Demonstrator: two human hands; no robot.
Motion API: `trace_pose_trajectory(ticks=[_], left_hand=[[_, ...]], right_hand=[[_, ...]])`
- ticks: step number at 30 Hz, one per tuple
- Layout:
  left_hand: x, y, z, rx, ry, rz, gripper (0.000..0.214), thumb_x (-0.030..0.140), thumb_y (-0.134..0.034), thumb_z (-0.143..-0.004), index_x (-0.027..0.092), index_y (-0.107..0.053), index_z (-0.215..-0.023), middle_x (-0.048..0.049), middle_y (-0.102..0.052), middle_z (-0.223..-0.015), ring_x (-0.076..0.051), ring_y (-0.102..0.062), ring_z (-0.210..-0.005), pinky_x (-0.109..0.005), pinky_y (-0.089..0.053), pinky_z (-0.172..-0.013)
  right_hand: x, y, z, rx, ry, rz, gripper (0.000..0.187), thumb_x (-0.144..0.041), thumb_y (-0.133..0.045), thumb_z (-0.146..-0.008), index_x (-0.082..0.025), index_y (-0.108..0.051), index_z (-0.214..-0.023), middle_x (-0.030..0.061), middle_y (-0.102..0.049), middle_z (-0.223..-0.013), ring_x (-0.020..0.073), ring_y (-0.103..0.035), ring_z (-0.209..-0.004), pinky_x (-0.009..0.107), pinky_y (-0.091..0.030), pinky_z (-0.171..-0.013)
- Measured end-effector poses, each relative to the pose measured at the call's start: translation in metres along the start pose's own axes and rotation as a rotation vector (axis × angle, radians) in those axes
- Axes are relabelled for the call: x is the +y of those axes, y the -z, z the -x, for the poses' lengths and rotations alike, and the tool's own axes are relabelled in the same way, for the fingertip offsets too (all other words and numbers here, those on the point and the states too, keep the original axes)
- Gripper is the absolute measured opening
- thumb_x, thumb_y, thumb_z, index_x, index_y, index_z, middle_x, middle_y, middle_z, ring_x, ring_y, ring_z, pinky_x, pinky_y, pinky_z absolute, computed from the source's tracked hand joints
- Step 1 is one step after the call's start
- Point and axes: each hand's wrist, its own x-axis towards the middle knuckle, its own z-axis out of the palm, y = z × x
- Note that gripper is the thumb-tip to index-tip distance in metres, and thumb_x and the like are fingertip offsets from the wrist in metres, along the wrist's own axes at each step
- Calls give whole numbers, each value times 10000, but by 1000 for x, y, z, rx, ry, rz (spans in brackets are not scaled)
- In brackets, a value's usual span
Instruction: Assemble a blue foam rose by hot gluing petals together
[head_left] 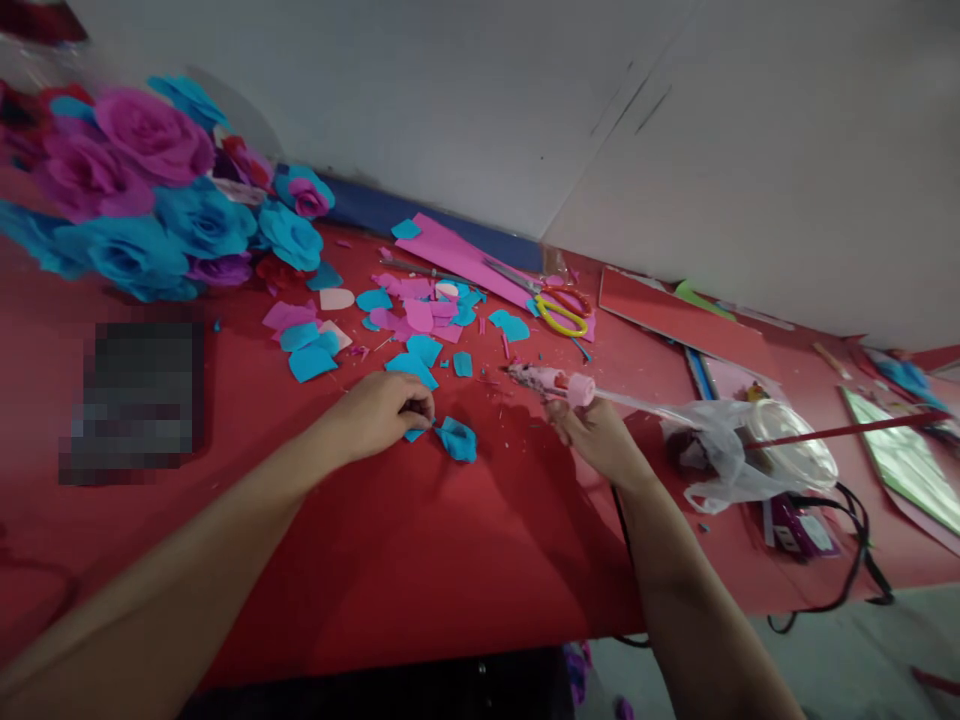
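My left hand [382, 412] has its fingers pinched together over the red table. A small blue paper flower [457, 440] hangs just past the fingertips, and they seem to grip it by its short stem. Beneath those fingers a bit of blue paper shows. My right hand [592, 432] is wrapped round a pink glue gun [551, 382], its nozzle pointing left above the table. A long clear glue stick [645, 404] juts from the gun's back end. Loose blue petals [411, 368] lie just beyond my left hand.
Pink and blue paper petals [416, 312] are strewn beyond my hands. Scissors [559, 305] rest on a pink paper strip [465, 262]. Finished paper roses [150, 200] crowd the back left. At right are a plastic bag [724, 450], a purple box [799, 525] and black cords [855, 540].
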Motion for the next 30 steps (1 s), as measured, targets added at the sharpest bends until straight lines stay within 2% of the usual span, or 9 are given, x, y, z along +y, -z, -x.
trace_pose_trajectory(ticks=[2, 6, 9, 11, 13, 15, 18, 23, 30], left_hand=[[2, 1, 0, 87, 2, 100, 73, 225, -616, -698, 222, -664, -643, 1, -647, -690, -159, -550, -646, -277, -365, -625], [11, 2, 1, 464, 47, 470, 37, 243, -664, -677, 211, -650, -666, 8, -620, -682, -142, -531, -665, -260, -386, -640], [21, -1, 5, 626, 91, 786, 86, 259, -714, -640, 201, -654, -661, 16, -597, -670, -123, -513, -662, -246, -397, -655], [28, -5, 7, 667, 67, 994, 125, 261, -752, -603, 197, -659, -657, 22, -599, -668, -109, -515, -662, -232, -407, -667], [35, -11, 10, 682, 47, 1116, 149, 250, -778, -574, 191, -669, -657, 23, -608, -666, -99, -522, -656, -221, -410, -661], [40, -15, 11, 677, 32, 1181, 165, 249, -796, -555, 185, -675, -647, 21, -618, -653, -95, -534, -655, -217, -417, -666], [45, -17, 12, 643, 44, 1299, 216, 246, -829, -493, 174, -670, -619, 19, -626, -640, -98, -555, -654, -223, -435, -680], [47, -17, 13, 553, 85, 1369, 234, 218, -841, -477, 174, -657, -614, 29, -605, -633, -87, -556, -650, -203, -439, -667], [43, -7, 13, 464, 79, 1361, 176, 256, -815, -556, 184, -717, -683, -7, -693, -727, -104, -595, -682, -237, -471, -706]], right_hand=[[10, 9, 0, 112, -1, 274, 290, -412, -457, -893, -156, -583, -947, 108, -638, -837, 232, -616, -757, 305, -437, -648], [18, 23, 3, 258, -52, 588, 272, -252, -486, -857, -116, -580, -1074, 201, -614, -1055, 316, -580, -971, 428, -436, -815], [-12, 12, 10, 418, -23, 474, 280, -211, -470, -852, -135, -627, -1072, 200, -589, -1169, 332, -541, -1048, 516, -383, -899], [-48, -10, 13, 369, 49, 119, 258, -265, -480, -864, -172, -667, -1016, 137, -646, -1068, 276, -576, -994, 450, -418, -894], [-86, -38, 12, 253, 26, -358, 261, -346, -514, -858, -207, -685, -998, 83, -689, -969, 223, -615, -893, 378, -465, -825], [-117, -63, 3, 252, -47, -812, 276, -376, -588, -806, -215, -686, -1007, 57, -699, -962, 195, -620, -871, 339, -474, -805], [-136, -85, -15, 288, -131, -1155, 212, -352, -701, -702, -198, -716, -846, 18, -689, -815, 146, -590, -749, 294, -467, -755], [-128, -85, -28, 252, -92, -1288, 167, -319, -763, -635, -185, -705, -715, -7, -638, -710, 111, -537, -677, 248, -444, -698], [-119, -80, -21, 250, -21, -1275, 144, -323, -738, -681, -202, -678, -733, -10, -617, -711, 109, -522, -661, 241, -440, -674]])
